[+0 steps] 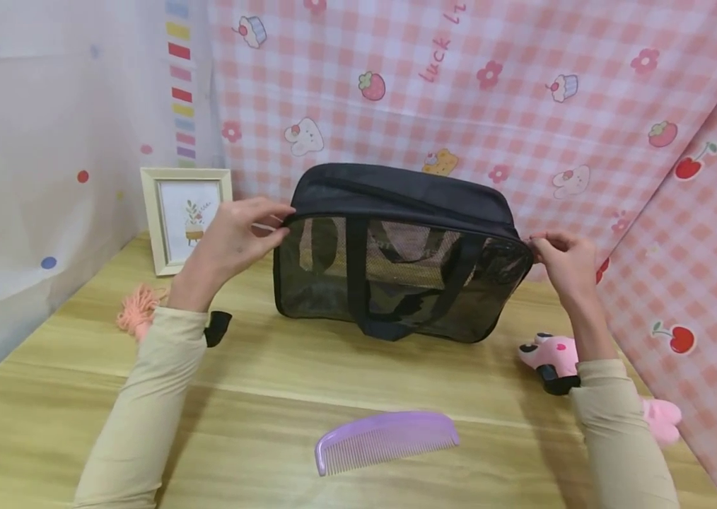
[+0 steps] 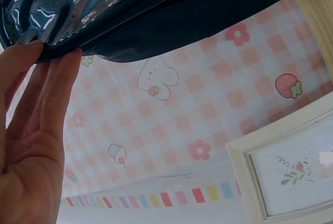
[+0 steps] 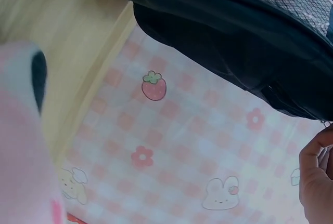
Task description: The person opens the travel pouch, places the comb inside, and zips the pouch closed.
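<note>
left hand [image 1: 226,244] pinches bag [image 1: 397,185] end; right hand [image 1: 570,267], the other, by zip pull [image 3: 325,123]. judged step: zip work, needing steady tension next.

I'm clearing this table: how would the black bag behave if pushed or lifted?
The black bag would probably flex, as its clear front panel looks like thin film. That panel may be slippery, given its glossy glints in the left wrist view. Pushed near the top, the bag might tip, seeming taller than deep.

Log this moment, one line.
left fingers: pinch upper corner of black bag; right fingers: pinch opposite upper corner; purple comb: on table
</note>
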{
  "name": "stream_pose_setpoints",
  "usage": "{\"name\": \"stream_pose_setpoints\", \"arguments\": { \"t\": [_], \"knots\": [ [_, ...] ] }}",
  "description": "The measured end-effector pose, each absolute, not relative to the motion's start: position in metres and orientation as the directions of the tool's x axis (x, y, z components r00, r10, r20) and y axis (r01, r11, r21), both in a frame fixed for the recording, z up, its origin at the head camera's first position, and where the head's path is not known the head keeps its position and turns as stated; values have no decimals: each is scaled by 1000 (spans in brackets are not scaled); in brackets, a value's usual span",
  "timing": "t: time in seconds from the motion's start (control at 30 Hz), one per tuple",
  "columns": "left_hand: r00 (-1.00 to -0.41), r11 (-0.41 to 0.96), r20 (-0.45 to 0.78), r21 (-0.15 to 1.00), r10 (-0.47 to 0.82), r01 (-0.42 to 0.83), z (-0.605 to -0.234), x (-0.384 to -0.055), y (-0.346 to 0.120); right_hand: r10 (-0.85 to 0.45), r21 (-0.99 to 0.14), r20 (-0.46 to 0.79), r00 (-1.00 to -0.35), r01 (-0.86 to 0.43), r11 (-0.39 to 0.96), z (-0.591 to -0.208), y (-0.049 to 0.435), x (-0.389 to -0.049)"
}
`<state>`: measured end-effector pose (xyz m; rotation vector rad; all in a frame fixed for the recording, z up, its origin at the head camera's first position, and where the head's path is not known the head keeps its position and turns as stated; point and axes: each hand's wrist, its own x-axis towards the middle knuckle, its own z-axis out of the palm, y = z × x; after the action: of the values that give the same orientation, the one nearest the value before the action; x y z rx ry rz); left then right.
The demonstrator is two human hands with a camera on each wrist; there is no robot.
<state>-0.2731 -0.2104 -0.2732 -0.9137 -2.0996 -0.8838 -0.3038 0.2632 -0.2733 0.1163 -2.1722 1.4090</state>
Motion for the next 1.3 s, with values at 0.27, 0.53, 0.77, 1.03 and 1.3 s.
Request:
{"name": "stream_pose_setpoints", "arguments": {
  "t": [0.27,0.53,0.77,1.03,1.3],
  "knots": [
    [-504,515,802,299,320,803,-280,-275,-213,122,-738,519,-846,-372,563,-259,258,-307],
    [-497,508,807,296,320,809,-281,-275,-212,109,-736,510,-853,-368,568,-257,258,-304],
    [-501,514,803,296,322,805,-279,-274,-209,93,-725,495,-864,-352,592,-248,256,-302],
    [-510,530,800,297,317,795,-277,-274,-210,40,-696,521,-853,-397,599,-237,252,-303],
    [-517,534,792,299,324,791,-276,-274,-208,-12,-642,523,-852,-404,652,-230,252,-301]
  ]
}}
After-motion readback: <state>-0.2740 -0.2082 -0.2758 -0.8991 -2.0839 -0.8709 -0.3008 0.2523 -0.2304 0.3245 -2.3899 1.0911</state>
